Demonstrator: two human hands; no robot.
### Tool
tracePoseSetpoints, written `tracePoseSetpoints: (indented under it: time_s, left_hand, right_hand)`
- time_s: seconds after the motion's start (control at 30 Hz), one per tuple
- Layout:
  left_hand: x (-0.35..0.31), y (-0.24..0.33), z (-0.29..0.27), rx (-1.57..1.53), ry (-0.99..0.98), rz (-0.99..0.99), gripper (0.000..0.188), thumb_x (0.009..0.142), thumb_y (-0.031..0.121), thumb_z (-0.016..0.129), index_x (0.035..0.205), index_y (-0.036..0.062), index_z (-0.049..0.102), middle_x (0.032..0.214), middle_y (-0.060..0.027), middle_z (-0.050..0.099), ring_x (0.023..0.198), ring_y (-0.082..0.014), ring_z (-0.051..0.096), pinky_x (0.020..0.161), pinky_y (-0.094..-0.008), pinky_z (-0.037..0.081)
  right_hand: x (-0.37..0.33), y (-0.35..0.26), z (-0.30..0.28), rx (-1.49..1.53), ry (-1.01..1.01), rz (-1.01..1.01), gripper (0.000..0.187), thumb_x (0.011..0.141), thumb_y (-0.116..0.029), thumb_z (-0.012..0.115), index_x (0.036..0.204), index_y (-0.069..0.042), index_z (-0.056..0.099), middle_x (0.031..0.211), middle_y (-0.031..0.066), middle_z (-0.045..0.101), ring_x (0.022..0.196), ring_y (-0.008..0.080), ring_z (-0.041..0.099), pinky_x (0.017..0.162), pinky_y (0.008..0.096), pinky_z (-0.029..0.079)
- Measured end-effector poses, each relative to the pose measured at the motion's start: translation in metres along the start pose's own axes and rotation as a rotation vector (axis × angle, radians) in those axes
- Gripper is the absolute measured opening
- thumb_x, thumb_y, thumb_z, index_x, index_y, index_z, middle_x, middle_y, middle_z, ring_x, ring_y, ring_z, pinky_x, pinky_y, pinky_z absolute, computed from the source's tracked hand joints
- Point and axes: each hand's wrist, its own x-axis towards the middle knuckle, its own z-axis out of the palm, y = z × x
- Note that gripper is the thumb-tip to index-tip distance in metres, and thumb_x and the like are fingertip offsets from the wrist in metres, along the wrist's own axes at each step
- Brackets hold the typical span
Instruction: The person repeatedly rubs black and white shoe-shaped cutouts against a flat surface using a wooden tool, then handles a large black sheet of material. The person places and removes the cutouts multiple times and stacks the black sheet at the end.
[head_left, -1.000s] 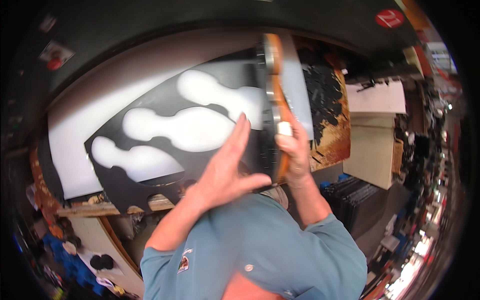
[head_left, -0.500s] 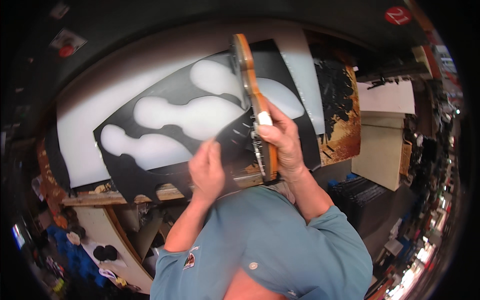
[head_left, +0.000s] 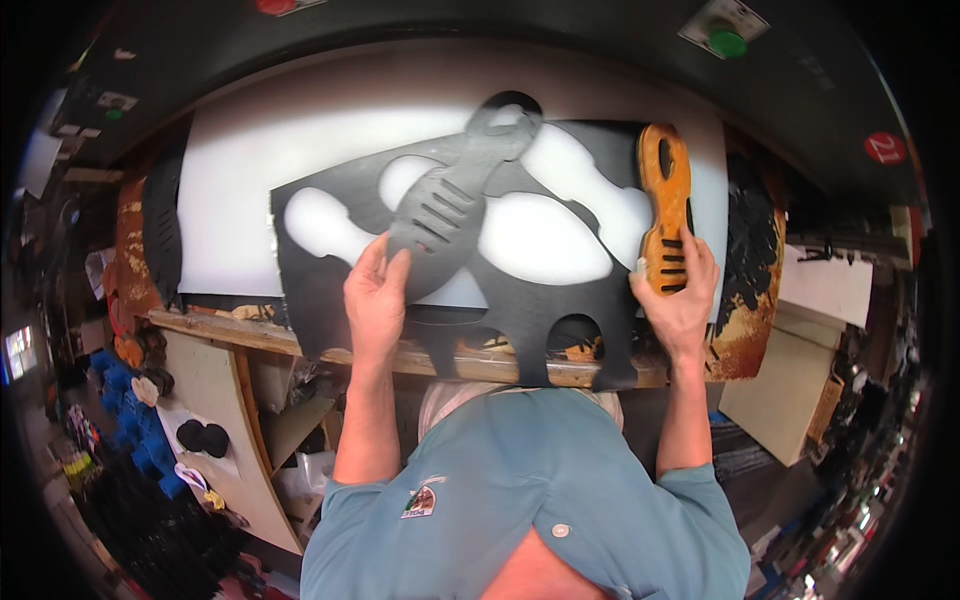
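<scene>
My left hand [head_left: 377,300] pinches the wide end of a dark grey cut-out piece [head_left: 420,240], slotted, with a looped far end. The piece is lifted over a black sheet [head_left: 500,303] with several rounded cut-out holes. My right hand [head_left: 682,305] grips the slotted lower end of an orange-brown cutting die [head_left: 667,205], which has an oval opening at its far end. The die is at the right edge of the sheet; whether it rests there or is held just above, I cannot tell. White board shows through the holes.
Beneath the sheet is a white board [head_left: 230,220] on a bench with a wooden front edge [head_left: 235,333]. A dark machine beam with a green button [head_left: 727,43] spans the far side. Black scraps [head_left: 752,235] lie at the right, and another slotted dark piece [head_left: 163,230] at the left.
The die has moved right and now shows its broad face rather than its edge. A slotted cut-out piece is now plainly seen in my left hand, which has shifted left.
</scene>
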Motion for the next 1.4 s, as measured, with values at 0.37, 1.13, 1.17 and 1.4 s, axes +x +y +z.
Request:
tracePoseSetpoints:
  time_s: [0.37, 1.13, 1.17, 1.4]
  left_hand:
    - [0.106, 0.045, -0.178, 0.556, 0.607, 0.416, 0.035, 0.105, 0.01, 0.065, 0.133, -0.0089, 0.069, 0.121, -0.0179, 0.077, 0.114, -0.0235, 0.071, 0.102, -0.0369, 0.054]
    - [0.15, 0.061, -0.184, 0.814, 0.191, 0.373, 0.04, 0.107, 0.019, 0.065, 0.142, -0.0005, 0.067, 0.145, -0.0176, 0.068, 0.133, -0.0281, 0.064, 0.113, -0.04, 0.047]
    - [0.136, 0.053, -0.144, 0.765, 0.067, 0.428, 0.04, 0.107, 0.018, 0.065, 0.142, -0.0008, 0.066, 0.145, -0.0179, 0.067, 0.134, -0.0286, 0.063, 0.115, -0.0397, 0.047]
    - [0.103, -0.003, 0.077, 0.807, -0.298, 0.618, 0.048, 0.104, 0.02, 0.071, 0.148, 0.0011, 0.062, 0.158, -0.0257, 0.055, 0.15, -0.0414, 0.049, 0.126, -0.0494, 0.037]
  right_hand:
    - [-0.001, 0.02, 0.025, -0.11, -0.008, -0.055, 0.082, 0.085, -0.019, 0.084, 0.159, -0.006, 0.05, 0.156, 0.0268, 0.045, 0.138, 0.0445, 0.046, 0.117, 0.0524, 0.04]
    - [0.007, 0.005, 0.041, -0.115, 0.095, -0.149, 0.083, 0.076, -0.03, 0.085, 0.149, -0.002, 0.056, 0.143, 0.0279, 0.055, 0.132, 0.047, 0.05, 0.113, 0.0561, 0.043]
    - [0.008, 0.005, 0.04, -0.154, 0.087, -0.185, 0.085, 0.076, -0.035, 0.083, 0.149, -0.002, 0.056, 0.144, 0.0315, 0.053, 0.13, 0.0489, 0.05, 0.112, 0.0572, 0.043]
    - [0.011, -0.005, 0.027, -0.111, 0.036, -0.193, 0.096, 0.076, -0.042, 0.091, 0.152, 0.004, 0.054, 0.151, 0.0416, 0.043, 0.13, 0.0537, 0.05, 0.112, 0.0601, 0.044]
